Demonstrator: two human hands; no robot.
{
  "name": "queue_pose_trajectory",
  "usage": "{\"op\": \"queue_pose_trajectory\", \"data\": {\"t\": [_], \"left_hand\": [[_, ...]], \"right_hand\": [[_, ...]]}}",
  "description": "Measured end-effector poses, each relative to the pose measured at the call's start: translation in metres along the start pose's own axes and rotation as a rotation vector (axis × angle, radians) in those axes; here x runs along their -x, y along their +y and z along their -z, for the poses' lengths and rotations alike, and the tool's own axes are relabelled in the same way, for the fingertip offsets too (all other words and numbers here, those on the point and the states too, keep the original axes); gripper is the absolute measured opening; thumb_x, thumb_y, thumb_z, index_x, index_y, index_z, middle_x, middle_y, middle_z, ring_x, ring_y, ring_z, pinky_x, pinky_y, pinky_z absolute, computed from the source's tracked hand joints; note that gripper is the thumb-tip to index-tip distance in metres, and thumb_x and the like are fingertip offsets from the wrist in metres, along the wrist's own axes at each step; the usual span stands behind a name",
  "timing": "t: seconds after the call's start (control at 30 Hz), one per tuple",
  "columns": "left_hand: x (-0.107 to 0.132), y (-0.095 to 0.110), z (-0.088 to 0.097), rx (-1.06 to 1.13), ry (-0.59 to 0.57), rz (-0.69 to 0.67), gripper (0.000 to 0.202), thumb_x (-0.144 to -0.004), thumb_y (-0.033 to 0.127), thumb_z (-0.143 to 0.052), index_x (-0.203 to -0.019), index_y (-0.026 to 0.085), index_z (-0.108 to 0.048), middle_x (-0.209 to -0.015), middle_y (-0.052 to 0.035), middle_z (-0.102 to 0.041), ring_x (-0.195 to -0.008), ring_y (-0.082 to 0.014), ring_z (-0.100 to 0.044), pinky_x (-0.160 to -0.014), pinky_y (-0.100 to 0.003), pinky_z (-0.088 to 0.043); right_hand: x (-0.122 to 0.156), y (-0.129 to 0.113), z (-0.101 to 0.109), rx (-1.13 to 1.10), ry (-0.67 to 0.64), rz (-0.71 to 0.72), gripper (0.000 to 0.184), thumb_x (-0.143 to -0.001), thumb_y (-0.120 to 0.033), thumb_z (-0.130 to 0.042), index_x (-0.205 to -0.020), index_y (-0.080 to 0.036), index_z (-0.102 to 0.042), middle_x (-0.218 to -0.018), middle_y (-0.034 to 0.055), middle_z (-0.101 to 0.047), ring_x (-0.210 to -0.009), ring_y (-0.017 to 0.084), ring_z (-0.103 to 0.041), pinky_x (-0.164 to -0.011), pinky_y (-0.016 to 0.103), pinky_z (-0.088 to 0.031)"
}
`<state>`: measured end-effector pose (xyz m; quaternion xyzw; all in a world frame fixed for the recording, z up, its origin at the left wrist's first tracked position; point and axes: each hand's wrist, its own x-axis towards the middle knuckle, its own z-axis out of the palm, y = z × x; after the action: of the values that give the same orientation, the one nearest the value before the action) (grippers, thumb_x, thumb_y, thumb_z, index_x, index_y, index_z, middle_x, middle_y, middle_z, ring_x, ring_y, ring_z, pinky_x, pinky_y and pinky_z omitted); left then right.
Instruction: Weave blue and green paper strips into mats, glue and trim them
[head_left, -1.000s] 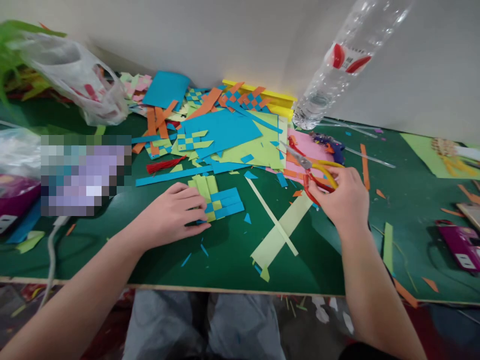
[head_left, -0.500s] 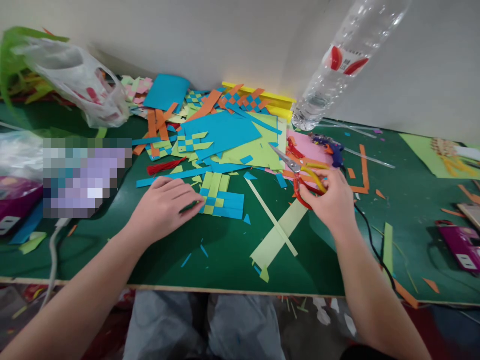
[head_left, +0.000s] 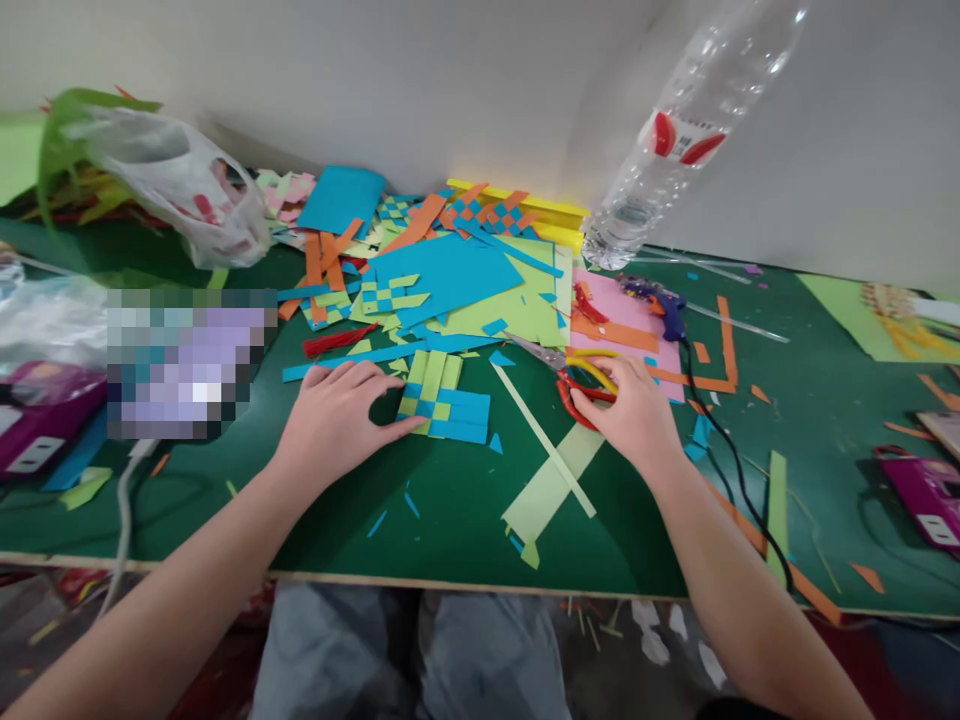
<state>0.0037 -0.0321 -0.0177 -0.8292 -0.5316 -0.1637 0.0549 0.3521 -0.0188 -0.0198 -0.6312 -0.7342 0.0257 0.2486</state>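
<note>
My right hand grips a pair of scissors by its red and yellow handles, the blades pointing left and away from me. A small woven paper piece, light green strips crossed with blue ones, lies flat in front of me. At its left edge is my left hand, thumb and fingers apart; the thumb tip reaches the lower left corner of the weave. Between the hands a narrow pale strip lies across a wider pale green strip.
Behind lie blue sheets, a red tassel and woven scraps. A clear bottle stands at the back right, near a blue glue gun with a black cord. A white plastic bag sits at the left.
My right hand has moved left and slightly down with the scissors, uncovering more of the pink sheet. My left hand has spread its thumb from its fingers and shifted right at the weave.
</note>
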Motion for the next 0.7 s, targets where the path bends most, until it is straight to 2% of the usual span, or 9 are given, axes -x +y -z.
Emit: {"op": "queue_pose_trajectory", "data": {"t": [0.17,0.37,0.57,0.7], "left_hand": [[-0.0001,0.0029,0.0005,0.056,-0.037,0.071,0.037,-0.079,0.054,-0.065,-0.097,0.022,-0.064,-0.1,-0.0047,-0.068,-0.097,-0.0276,-0.063,-0.086,-0.044,-0.037],[0.0009,0.0032,-0.0007,0.112,-0.024,0.108,0.034,-0.078,0.051,-0.067,-0.099,0.025,-0.064,-0.107,-0.0031,-0.068,-0.101,-0.0265,-0.062,-0.089,-0.043,-0.036],[0.0028,0.0009,-0.0048,0.176,0.042,0.061,0.036,-0.079,0.049,-0.068,-0.104,0.025,-0.061,-0.094,-0.002,-0.072,-0.089,-0.0246,-0.064,-0.083,-0.042,-0.037],[0.0026,-0.0014,-0.0077,0.298,0.045,0.109,0.038,-0.079,0.047,-0.069,-0.107,0.024,-0.057,-0.091,-0.0013,-0.073,-0.075,-0.0195,-0.065,-0.081,-0.041,-0.04]], "right_hand": [[-0.0004,-0.0006,0.0007,-0.003,-0.008,-0.008,0.034,-0.079,-0.038,-0.063,-0.109,-0.021,-0.06,-0.108,0.0088,-0.063,-0.091,0.027,-0.065,-0.076,0.042,-0.054],[-0.0017,0.0027,-0.0014,-0.003,-0.001,0.037,0.035,-0.079,-0.038,-0.061,-0.108,-0.018,-0.061,-0.103,0.011,-0.064,-0.095,0.028,-0.063,-0.078,0.042,-0.053],[-0.0026,0.0025,-0.0003,-0.01,-0.009,0.049,0.033,-0.08,-0.037,-0.06,-0.108,-0.02,-0.061,-0.104,0.0113,-0.064,-0.095,0.028,-0.064,-0.075,0.042,-0.053],[-0.003,0.0012,0.0008,-0.015,-0.007,0.054,0.032,-0.08,-0.037,-0.06,-0.108,-0.02,-0.061,-0.105,0.0112,-0.064,-0.095,0.029,-0.064,-0.076,0.043,-0.053]]}}
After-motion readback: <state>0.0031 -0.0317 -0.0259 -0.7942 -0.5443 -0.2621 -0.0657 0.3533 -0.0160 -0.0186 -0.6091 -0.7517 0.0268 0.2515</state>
